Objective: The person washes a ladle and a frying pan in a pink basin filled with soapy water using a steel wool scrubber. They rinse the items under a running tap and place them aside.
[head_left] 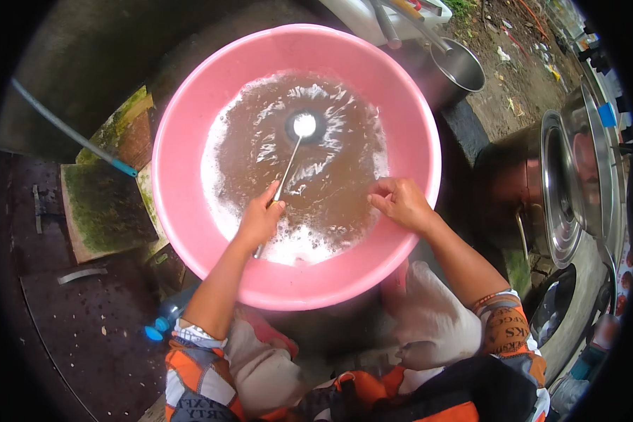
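Look at these sleeves (200, 373): orange, white, grey patches, dark-lettered! Pale, loose trousers (439, 316), top (485, 387) showing black with orange.

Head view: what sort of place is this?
Probably an outdoor yard or wash area: bare, littered ground at the upper right, a pink basin of frothy brown water, and a large metal pot to its right.

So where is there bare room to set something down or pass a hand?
Set-down room: the mossy slab between the pink basin and dark panel, and the panel's speckled lower part, left of the blue bottle. Hand room: open water between the left hand with its ladle and right hand. Crowded: metal pots right of the basin.
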Action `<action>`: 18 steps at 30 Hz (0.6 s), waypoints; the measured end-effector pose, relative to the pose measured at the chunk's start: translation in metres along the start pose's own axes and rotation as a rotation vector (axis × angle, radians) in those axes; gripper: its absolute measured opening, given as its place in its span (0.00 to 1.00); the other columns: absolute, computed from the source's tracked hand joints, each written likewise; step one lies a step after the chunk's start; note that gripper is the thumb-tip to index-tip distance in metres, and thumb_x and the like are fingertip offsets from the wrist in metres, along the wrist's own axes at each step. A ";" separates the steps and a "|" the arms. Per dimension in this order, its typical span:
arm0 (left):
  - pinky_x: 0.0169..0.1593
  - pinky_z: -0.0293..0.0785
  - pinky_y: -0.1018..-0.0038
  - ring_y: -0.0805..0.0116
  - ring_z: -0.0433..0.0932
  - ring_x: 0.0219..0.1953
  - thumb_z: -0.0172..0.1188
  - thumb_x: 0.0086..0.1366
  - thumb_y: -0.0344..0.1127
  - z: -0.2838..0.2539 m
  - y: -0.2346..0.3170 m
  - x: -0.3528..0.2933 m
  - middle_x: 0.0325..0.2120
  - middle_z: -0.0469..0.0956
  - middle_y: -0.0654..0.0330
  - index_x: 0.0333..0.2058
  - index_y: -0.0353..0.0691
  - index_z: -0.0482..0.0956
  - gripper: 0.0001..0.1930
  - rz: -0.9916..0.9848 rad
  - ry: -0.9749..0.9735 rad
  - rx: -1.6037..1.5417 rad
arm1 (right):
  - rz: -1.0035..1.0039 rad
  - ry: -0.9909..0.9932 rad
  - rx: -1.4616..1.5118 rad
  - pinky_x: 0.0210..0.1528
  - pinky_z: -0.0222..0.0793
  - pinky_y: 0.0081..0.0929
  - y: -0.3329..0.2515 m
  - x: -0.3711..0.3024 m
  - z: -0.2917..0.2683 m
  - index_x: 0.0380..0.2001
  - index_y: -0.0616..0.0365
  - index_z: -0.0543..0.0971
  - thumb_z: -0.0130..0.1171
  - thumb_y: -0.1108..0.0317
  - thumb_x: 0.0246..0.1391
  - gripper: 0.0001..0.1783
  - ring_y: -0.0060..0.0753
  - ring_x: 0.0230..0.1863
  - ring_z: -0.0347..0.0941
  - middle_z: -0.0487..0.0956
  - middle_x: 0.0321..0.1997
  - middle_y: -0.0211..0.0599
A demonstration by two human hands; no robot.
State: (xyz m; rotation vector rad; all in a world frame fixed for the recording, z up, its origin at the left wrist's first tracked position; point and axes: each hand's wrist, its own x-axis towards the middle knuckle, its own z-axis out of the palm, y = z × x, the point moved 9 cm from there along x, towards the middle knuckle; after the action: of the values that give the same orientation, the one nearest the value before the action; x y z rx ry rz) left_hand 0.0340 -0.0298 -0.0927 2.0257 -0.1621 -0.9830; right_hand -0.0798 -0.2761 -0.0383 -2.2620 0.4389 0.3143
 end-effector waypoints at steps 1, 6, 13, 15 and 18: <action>0.23 0.68 0.74 0.72 0.69 0.16 0.52 0.63 0.33 -0.002 0.001 0.000 0.21 0.73 0.60 0.60 0.42 0.61 0.26 0.052 0.038 0.024 | -0.028 0.021 0.005 0.37 0.69 0.41 -0.001 -0.002 0.001 0.34 0.58 0.79 0.56 0.61 0.49 0.13 0.49 0.33 0.75 0.78 0.29 0.48; 0.21 0.66 0.76 0.75 0.69 0.16 0.53 0.62 0.33 -0.003 0.006 0.002 0.20 0.72 0.62 0.60 0.44 0.62 0.27 0.220 0.144 0.072 | -0.049 0.004 0.040 0.37 0.68 0.41 -0.008 -0.001 -0.001 0.34 0.59 0.78 0.56 0.61 0.49 0.13 0.50 0.33 0.74 0.78 0.29 0.49; 0.23 0.68 0.74 0.75 0.68 0.19 0.53 0.62 0.33 -0.005 -0.003 0.005 0.18 0.70 0.63 0.59 0.44 0.64 0.25 0.232 0.135 0.056 | -0.007 -0.001 0.030 0.37 0.69 0.40 -0.003 -0.003 0.003 0.35 0.59 0.78 0.56 0.62 0.49 0.14 0.49 0.34 0.75 0.78 0.31 0.49; 0.24 0.68 0.74 0.75 0.69 0.19 0.53 0.62 0.33 -0.001 -0.001 0.012 0.19 0.70 0.63 0.59 0.44 0.64 0.25 0.005 0.056 0.031 | -0.012 -0.013 0.046 0.38 0.69 0.39 -0.002 -0.001 0.001 0.35 0.59 0.78 0.56 0.62 0.49 0.14 0.49 0.34 0.75 0.78 0.31 0.49; 0.24 0.69 0.73 0.74 0.70 0.19 0.54 0.62 0.34 0.003 -0.005 0.012 0.18 0.70 0.62 0.59 0.45 0.65 0.25 0.100 0.081 0.059 | -0.098 0.053 0.011 0.39 0.69 0.38 -0.004 -0.001 0.001 0.36 0.59 0.78 0.56 0.62 0.49 0.14 0.48 0.35 0.75 0.79 0.32 0.49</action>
State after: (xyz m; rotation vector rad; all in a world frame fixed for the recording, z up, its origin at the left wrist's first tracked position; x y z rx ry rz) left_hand 0.0389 -0.0339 -0.1043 2.0867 -0.2487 -0.8411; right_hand -0.0797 -0.2723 -0.0362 -2.2764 0.3546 0.2018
